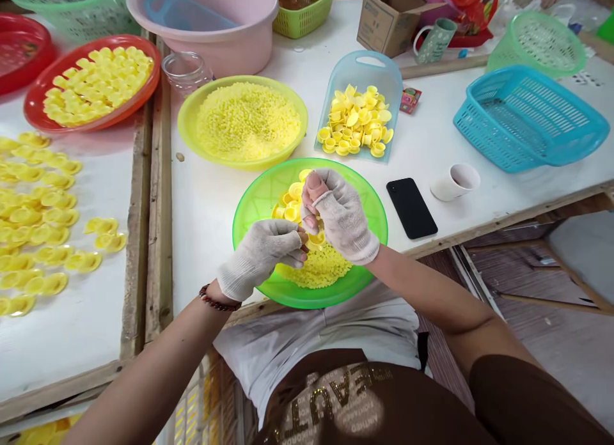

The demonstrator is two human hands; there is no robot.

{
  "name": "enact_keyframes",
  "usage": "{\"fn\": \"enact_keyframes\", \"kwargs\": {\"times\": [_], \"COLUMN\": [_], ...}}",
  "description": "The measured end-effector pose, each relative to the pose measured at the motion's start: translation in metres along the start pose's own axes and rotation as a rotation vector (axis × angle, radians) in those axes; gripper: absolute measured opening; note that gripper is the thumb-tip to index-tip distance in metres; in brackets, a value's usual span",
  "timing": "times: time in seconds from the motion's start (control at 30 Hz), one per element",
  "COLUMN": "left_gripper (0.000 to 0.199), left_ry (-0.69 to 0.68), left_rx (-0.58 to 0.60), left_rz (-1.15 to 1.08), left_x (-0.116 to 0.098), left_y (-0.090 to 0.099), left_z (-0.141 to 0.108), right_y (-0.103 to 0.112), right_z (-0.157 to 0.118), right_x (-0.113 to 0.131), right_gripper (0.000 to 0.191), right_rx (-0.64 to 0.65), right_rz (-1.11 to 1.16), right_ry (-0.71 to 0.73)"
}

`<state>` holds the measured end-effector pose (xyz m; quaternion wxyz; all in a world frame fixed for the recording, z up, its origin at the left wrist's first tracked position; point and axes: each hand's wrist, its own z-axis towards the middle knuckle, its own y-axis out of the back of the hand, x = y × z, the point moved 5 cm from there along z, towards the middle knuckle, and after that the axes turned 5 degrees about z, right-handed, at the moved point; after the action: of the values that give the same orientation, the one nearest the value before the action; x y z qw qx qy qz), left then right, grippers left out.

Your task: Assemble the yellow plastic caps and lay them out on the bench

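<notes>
Both hands wear pale knit gloves with bare fingertips and hang over a bright green bowl [249, 205]. My left hand [271, 250] has its fingers pinched together; anything between them is too small or hidden to make out. Beside it, slightly higher, my right hand [341, 208] is closed with thumb and fingers curled, and its contents are hidden. Small yellow plastic cup-shaped pieces [290, 202] lie in the back of the bowl, partly covered by the hands. Yellow granules [316, 269] are heaped in its near part.
Behind stand a yellow bowl [185, 122] of granules and a blue scoop tray [391, 80] of yellow cups. A phone [411, 208], paper cup [455, 181] and blue basket [530, 122] are at right. Yellow pieces [36, 218] lie in rows left, beyond a wooden edge [160, 240].
</notes>
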<state>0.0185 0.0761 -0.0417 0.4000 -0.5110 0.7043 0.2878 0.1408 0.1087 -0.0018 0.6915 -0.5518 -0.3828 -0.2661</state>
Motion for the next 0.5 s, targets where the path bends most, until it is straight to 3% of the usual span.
{"fn": "enact_keyframes", "kwargs": {"times": [0.3, 0.5], "left_gripper": [0.023, 0.019], "left_ry": [-0.007, -0.039], "left_rx": [0.013, -0.039], "left_rz": [-0.102, -0.026], "left_x": [0.004, 0.002], "left_y": [0.002, -0.001], "left_z": [-0.002, -0.001], "right_y": [0.019, 0.02], "right_z": [-0.004, -0.016], "right_x": [0.011, 0.015], "right_gripper": [0.04, 0.032], "right_rx": [-0.055, 0.054], "right_rz": [-0.052, -0.376], "right_ry": [-0.068, 0.055]}}
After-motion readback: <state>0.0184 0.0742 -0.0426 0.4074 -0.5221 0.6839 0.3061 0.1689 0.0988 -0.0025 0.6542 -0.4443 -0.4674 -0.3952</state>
